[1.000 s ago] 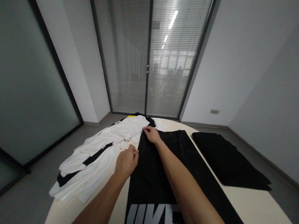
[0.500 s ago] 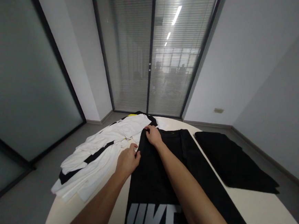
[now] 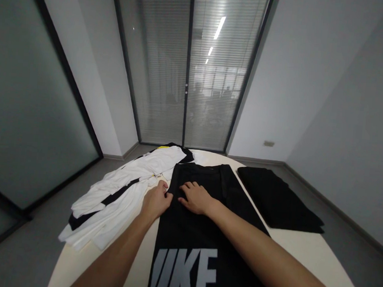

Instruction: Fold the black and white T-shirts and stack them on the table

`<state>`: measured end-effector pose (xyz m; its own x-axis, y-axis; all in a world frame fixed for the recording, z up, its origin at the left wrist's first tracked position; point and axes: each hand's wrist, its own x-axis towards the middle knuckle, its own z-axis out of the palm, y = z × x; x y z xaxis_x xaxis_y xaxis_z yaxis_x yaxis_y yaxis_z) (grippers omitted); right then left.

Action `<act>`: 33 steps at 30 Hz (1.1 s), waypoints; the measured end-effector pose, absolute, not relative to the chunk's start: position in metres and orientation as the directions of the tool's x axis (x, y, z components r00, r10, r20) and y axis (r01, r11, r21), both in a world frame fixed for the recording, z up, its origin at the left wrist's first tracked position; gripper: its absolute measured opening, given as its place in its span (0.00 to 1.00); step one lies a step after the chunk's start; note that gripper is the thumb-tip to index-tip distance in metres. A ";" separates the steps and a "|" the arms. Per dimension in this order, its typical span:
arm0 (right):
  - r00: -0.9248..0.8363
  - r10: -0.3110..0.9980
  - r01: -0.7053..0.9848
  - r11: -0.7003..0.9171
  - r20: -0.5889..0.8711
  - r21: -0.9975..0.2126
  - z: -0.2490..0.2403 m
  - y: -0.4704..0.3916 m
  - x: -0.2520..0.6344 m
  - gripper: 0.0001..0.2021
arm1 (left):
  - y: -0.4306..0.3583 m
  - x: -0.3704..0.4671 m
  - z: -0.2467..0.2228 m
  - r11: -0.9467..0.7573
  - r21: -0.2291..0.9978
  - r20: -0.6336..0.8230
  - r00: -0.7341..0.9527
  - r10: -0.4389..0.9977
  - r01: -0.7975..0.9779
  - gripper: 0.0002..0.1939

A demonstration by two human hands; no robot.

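Note:
A black shirt with large pale grey letters lies lengthwise before me on the table, its neck end far from me. A strip of it is folded over near the far right corner. At its left edge is my left hand, thumb and forefinger pinched on the cloth. My right hand rests flat on the upper part of the shirt, fingers spread and holding nothing. Part of the print is cut off by the bottom of the view.
White and black garments lie in a loose pile on the left side of the pale rounded table. To the right, a dark folded garment lies near the table's edge. Behind stands a glass partition with blinds.
My right hand has let go of the shirt's far left corner and come down nearer me onto its surface. The left hand stays at the left edge. The view has shifted slightly.

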<state>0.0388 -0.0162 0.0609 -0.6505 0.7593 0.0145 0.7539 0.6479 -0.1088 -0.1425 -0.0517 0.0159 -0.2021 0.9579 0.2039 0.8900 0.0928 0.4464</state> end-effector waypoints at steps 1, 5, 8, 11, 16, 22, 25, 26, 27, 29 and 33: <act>-0.660 0.751 0.743 0.658 0.028 -0.120 0.058 -0.020 0.045 0.26 | -0.052 -0.142 0.017 0.100 0.443 0.198 -0.206 0.958 0.891 0.09; -0.632 0.772 0.748 0.632 0.074 -0.204 0.036 -0.026 0.064 0.31 | -0.054 -0.141 0.019 0.118 0.432 0.195 -0.220 0.956 0.894 0.08; -0.609 0.789 0.733 0.597 0.076 -0.327 0.019 -0.024 0.072 0.32 | -0.056 -0.138 0.021 0.129 0.480 0.192 -0.248 0.950 0.867 0.08; -0.597 0.791 0.704 0.595 0.129 -0.387 0.012 -0.024 0.074 0.32 | -0.059 -0.132 0.024 0.118 0.554 0.189 -0.263 0.946 0.824 0.09; -0.589 0.781 0.677 0.618 0.209 -0.400 0.014 -0.027 0.076 0.28 | -0.063 -0.120 0.028 0.035 0.656 0.247 -0.258 0.934 0.754 0.12; -0.599 0.750 0.641 0.660 0.283 -0.392 0.018 -0.026 0.080 0.21 | -0.060 -0.114 0.019 -0.094 0.787 0.299 -0.243 0.923 0.610 0.13; -0.579 0.759 0.624 0.648 0.299 -0.437 0.018 -0.024 0.079 0.20 | -0.060 -0.108 0.016 -0.144 0.849 0.297 -0.235 0.925 0.508 0.13; -0.562 0.770 0.619 0.634 0.303 -0.463 0.018 -0.023 0.079 0.20 | -0.060 -0.106 0.016 -0.156 0.859 0.300 -0.233 0.925 0.487 0.13; -0.538 0.785 0.615 0.614 0.307 -0.494 0.018 -0.022 0.079 0.20 | -0.061 -0.103 0.016 -0.167 0.866 0.303 -0.228 0.925 0.471 0.13; -0.476 0.822 0.607 0.565 0.314 -0.559 0.018 -0.019 0.079 0.21 | -0.063 -0.097 0.017 -0.181 0.878 0.300 -0.216 0.929 0.443 0.12; -0.396 0.870 0.525 0.476 0.293 -0.706 0.018 -0.014 0.080 0.22 | -0.065 -0.087 0.018 -0.191 0.899 0.280 -0.185 0.942 0.394 0.12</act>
